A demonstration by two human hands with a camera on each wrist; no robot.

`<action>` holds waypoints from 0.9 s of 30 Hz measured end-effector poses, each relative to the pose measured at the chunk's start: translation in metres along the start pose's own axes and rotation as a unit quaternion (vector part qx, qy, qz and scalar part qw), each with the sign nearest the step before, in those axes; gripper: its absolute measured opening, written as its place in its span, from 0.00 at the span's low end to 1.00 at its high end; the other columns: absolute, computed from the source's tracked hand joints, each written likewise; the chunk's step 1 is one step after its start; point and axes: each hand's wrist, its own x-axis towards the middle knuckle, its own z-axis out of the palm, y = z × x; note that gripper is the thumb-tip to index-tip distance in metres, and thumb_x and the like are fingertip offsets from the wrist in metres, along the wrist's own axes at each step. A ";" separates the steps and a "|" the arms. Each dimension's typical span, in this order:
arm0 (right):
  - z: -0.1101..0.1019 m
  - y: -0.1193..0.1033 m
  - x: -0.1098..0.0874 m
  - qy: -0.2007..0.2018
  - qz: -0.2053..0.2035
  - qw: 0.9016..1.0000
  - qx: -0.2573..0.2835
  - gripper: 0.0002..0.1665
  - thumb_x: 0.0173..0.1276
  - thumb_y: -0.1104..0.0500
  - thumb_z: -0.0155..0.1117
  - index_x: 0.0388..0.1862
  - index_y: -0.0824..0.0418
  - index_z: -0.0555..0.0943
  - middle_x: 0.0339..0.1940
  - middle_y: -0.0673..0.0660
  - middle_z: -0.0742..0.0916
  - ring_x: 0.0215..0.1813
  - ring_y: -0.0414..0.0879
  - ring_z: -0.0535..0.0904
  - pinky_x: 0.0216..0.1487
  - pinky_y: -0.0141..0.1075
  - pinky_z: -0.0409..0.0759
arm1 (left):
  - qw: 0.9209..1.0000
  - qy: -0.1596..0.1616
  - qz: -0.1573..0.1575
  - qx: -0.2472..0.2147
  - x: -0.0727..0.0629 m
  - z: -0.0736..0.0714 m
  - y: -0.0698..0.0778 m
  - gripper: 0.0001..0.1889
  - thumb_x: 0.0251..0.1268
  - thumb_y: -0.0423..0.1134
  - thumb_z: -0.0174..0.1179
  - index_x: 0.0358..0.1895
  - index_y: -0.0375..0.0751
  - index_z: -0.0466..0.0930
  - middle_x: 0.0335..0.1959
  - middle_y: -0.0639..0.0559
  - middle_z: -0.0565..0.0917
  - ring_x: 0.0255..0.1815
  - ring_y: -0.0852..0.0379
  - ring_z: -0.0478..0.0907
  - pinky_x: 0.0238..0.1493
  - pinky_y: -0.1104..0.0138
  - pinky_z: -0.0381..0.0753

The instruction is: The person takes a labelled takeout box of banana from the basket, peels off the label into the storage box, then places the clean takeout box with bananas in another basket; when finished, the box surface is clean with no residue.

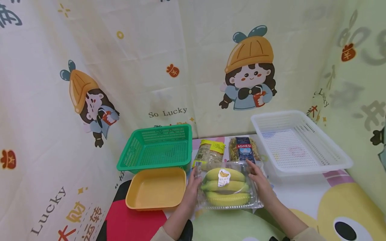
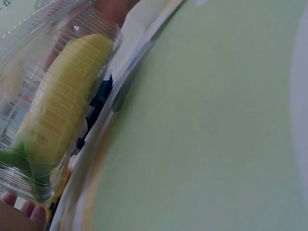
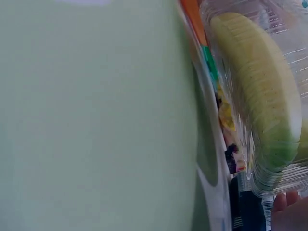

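Both hands hold a clear plastic clamshell box (image 1: 256,203) of yellow bananas (image 1: 228,199), one hand at each side. A white sticker (image 1: 224,177) with a banana picture is on its lid. My left hand (image 1: 190,189) grips the left side; its fingertips (image 2: 30,211) show at the box's end in the left wrist view. At the right side, my right hand (image 1: 261,184) grips the box, with fingertips (image 3: 291,198) at the corner in the right wrist view. Green banana ends show through the ribbed plastic.
Behind the box lie a yellow-labelled bag (image 1: 211,152) and an AGNESI pasta bag (image 1: 245,150). A green basket (image 1: 185,147) and a yellow tray (image 1: 182,187) stand left. A white basket (image 1: 334,160) is at right. A patterned curtain (image 1: 199,83) closes the back and sides.
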 end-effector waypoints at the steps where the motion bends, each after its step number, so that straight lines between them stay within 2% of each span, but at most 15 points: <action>1: 0.000 0.002 0.000 0.002 0.003 1.000 -0.006 0.33 0.79 0.59 0.39 0.80 0.61 0.49 0.81 0.66 0.51 0.79 0.64 0.47 0.71 0.26 0.57 | 1.000 0.002 -0.004 -0.002 0.000 0.000 -0.001 0.34 0.75 0.52 0.44 0.80 0.61 0.42 0.81 0.46 0.48 0.78 0.39 0.51 0.70 0.36 0.57; 3: 0.000 0.005 0.001 0.005 0.009 1.000 -0.015 0.33 0.79 0.60 0.39 0.80 0.61 0.50 0.81 0.67 0.52 0.79 0.65 0.47 0.78 0.44 0.53 | 1.000 0.008 -0.009 0.001 0.002 0.001 -0.004 0.34 0.75 0.52 0.44 0.80 0.59 0.44 0.80 0.45 0.50 0.77 0.39 0.52 0.71 0.37 0.57; 5: 0.000 0.009 0.002 0.006 0.016 1.000 -0.026 0.33 0.79 0.60 0.40 0.80 0.61 0.51 0.81 0.67 0.53 0.79 0.65 0.48 0.76 0.60 0.45 | 1.000 0.012 -0.010 0.005 0.003 0.001 -0.007 0.34 0.74 0.51 0.44 0.80 0.56 0.45 0.80 0.43 0.50 0.78 0.39 0.51 0.72 0.38 0.55; 6: 0.000 0.011 0.002 0.007 0.018 1.000 -0.025 0.33 0.79 0.60 0.40 0.80 0.60 0.51 0.80 0.67 0.53 0.79 0.64 0.48 0.74 0.65 0.43 | 1.000 0.015 -0.010 0.008 0.004 0.001 -0.009 0.34 0.74 0.51 0.44 0.80 0.56 0.45 0.80 0.43 0.50 0.79 0.40 0.50 0.73 0.38 0.53; 7: 0.000 0.012 0.003 0.007 0.019 0.999 -0.025 0.33 0.78 0.60 0.41 0.80 0.60 0.51 0.80 0.68 0.54 0.78 0.64 0.48 0.74 0.66 0.43 | 1.000 0.016 -0.008 0.013 0.004 0.001 -0.010 0.34 0.74 0.51 0.44 0.80 0.56 0.45 0.80 0.43 0.49 0.79 0.40 0.48 0.74 0.38 0.51; 11: 0.000 0.015 0.004 0.004 0.013 1.000 -0.021 0.33 0.78 0.60 0.43 0.80 0.59 0.52 0.80 0.69 0.54 0.78 0.65 0.47 0.74 0.68 0.41 | 1.000 0.008 0.007 0.021 0.007 -0.001 -0.015 0.33 0.76 0.52 0.43 0.80 0.55 0.45 0.81 0.42 0.49 0.81 0.40 0.43 0.76 0.37 0.44; 14: -0.001 0.017 0.004 0.004 0.003 1.000 -0.021 0.33 0.78 0.61 0.44 0.79 0.62 0.53 0.80 0.71 0.52 0.79 0.69 0.44 0.73 0.69 0.39 | 1.000 -0.008 0.005 0.008 0.009 -0.003 -0.017 0.34 0.76 0.56 0.43 0.80 0.58 0.44 0.81 0.44 0.48 0.82 0.41 0.43 0.77 0.38 0.43; 16: -0.002 0.019 0.005 0.009 0.005 0.999 -0.033 0.32 0.78 0.60 0.44 0.79 0.62 0.54 0.80 0.69 0.52 0.79 0.68 0.44 0.75 0.66 0.42 | 1.000 -0.023 0.003 -0.004 0.011 -0.004 -0.018 0.34 0.75 0.58 0.43 0.80 0.60 0.44 0.81 0.45 0.48 0.81 0.41 0.43 0.77 0.39 0.44; 17: -0.003 0.020 0.005 0.012 0.007 0.999 -0.041 0.31 0.79 0.59 0.43 0.79 0.61 0.55 0.81 0.68 0.53 0.79 0.67 0.44 0.76 0.63 0.45 | 0.999 -0.030 0.001 -0.010 0.012 -0.005 -0.019 0.34 0.75 0.59 0.43 0.79 0.61 0.43 0.81 0.45 0.48 0.81 0.42 0.43 0.77 0.39 0.45; 19: -0.004 0.022 0.005 0.018 0.011 0.998 -0.057 0.30 0.81 0.57 0.42 0.78 0.60 0.57 0.80 0.66 0.55 0.79 0.65 0.47 0.78 0.47 0.52 | 0.999 -0.041 -0.002 -0.022 0.013 -0.005 -0.019 0.35 0.75 0.61 0.43 0.79 0.62 0.43 0.81 0.46 0.49 0.81 0.42 0.44 0.77 0.40 0.48; 21: -0.005 0.024 0.006 0.027 0.013 0.997 -0.078 0.29 0.81 0.54 0.41 0.78 0.59 0.58 0.80 0.65 0.58 0.79 0.63 0.50 0.72 0.30 0.58 | 0.999 -0.046 0.002 -0.027 0.013 -0.006 -0.020 0.36 0.74 0.62 0.43 0.80 0.61 0.42 0.80 0.45 0.50 0.80 0.41 0.45 0.76 0.41 0.49; 23: -0.006 0.025 0.007 0.032 0.013 0.995 -0.091 0.29 0.82 0.53 0.41 0.77 0.59 0.60 0.79 0.65 0.60 0.78 0.63 0.53 0.67 0.24 0.61 | 0.999 -0.046 0.006 -0.026 0.013 -0.007 -0.022 0.36 0.74 0.62 0.43 0.80 0.60 0.42 0.80 0.44 0.52 0.80 0.40 0.46 0.76 0.40 0.50; 24: -0.006 0.024 0.008 0.037 0.016 0.994 -0.098 0.28 0.82 0.53 0.41 0.77 0.59 0.61 0.79 0.64 0.61 0.77 0.62 0.55 0.66 0.24 0.62 | 0.999 -0.045 0.010 -0.024 0.014 -0.007 -0.022 0.36 0.74 0.61 0.43 0.80 0.59 0.42 0.80 0.44 0.53 0.80 0.40 0.46 0.76 0.40 0.50; 27: -0.008 0.019 0.011 0.041 0.031 0.992 -0.114 0.28 0.82 0.53 0.42 0.76 0.59 0.62 0.78 0.65 0.63 0.76 0.61 0.58 0.72 0.39 0.63 | 0.999 -0.042 0.022 -0.023 0.015 -0.006 -0.024 0.36 0.75 0.60 0.44 0.80 0.58 0.43 0.79 0.44 0.54 0.80 0.39 0.47 0.76 0.40 0.49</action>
